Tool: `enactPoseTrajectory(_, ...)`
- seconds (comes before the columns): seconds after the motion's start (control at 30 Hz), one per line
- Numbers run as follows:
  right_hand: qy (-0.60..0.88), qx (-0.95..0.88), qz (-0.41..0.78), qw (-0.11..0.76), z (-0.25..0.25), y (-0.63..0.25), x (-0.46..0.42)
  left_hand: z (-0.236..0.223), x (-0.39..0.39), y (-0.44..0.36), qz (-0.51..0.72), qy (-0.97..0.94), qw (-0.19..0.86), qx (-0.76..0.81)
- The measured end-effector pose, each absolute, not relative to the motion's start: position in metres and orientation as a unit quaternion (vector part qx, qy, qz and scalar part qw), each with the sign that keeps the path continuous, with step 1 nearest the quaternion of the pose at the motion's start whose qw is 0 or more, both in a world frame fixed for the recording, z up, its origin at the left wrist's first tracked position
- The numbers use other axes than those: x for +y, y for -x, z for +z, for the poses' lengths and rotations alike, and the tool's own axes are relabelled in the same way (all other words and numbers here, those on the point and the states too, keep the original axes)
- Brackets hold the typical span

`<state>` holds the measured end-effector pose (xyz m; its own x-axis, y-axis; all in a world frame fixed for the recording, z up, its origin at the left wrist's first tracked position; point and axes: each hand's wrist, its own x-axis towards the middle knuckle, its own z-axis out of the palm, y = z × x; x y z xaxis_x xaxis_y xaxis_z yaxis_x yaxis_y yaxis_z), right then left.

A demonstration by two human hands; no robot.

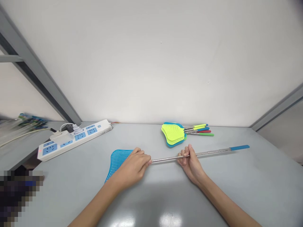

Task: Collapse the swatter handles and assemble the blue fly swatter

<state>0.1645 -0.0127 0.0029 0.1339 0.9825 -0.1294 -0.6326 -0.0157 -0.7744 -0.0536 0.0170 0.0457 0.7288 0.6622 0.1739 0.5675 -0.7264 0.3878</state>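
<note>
While the person sits at the counter (251, 189), both hands are on one blue fly swatter (117, 162), which lies flat and almost level across the counter in front of them. The left hand (132, 167) is over the place where the mesh head meets the steel rod (170, 159), so this joint is hidden. Its fingers (142, 154) are bent and close together, and they seem to press around the end of the rod, on top of the mesh. The right hand (190, 164) holds the rod further along, with thumb and fingers (187, 154) pinching it from both sides. Between the two hands a short part of bare rod shows. The blue grip (239, 147) points to the right, past the right hand, and touches nothing else.

Beyond the hands, near the wall, there is a pile of other fly swatters (172, 134), with yellow-green and blue heads lying on each other, and their handles point right. A white power strip (75, 138) with blue sockets lies on the left side of the counter, and a plug (61, 135) is in it. Further left is a colourful packet (30, 121), too blurred to tell.
</note>
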Motion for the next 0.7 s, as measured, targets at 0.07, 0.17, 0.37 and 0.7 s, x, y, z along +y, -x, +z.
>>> enactPoseTrajectory(0.07,0.354,-0.237,0.617,0.661,0.0023,-0.1642,-0.0128,0.0452,0.0169,0.0538,0.145,-0.918,0.146,0.338)
enactPoseTrajectory(0.17,0.339,-0.236,0.624,0.664,0.0012,-0.164,-0.013,0.0449,0.0167,0.0538,0.131,-0.92,0.131,0.344)
enactPoseTrajectory(0.37,0.329,-0.237,0.627,0.665,0.0005,-0.1614,-0.0124,0.0453,0.0164,0.0528,0.133,-0.921,0.114,0.347)
enactPoseTrajectory(0.7,0.313,-0.218,0.641,0.666,-0.0009,-0.1578,-0.0095,0.0448,0.0174,0.0527,0.14,-0.923,0.081,0.349)
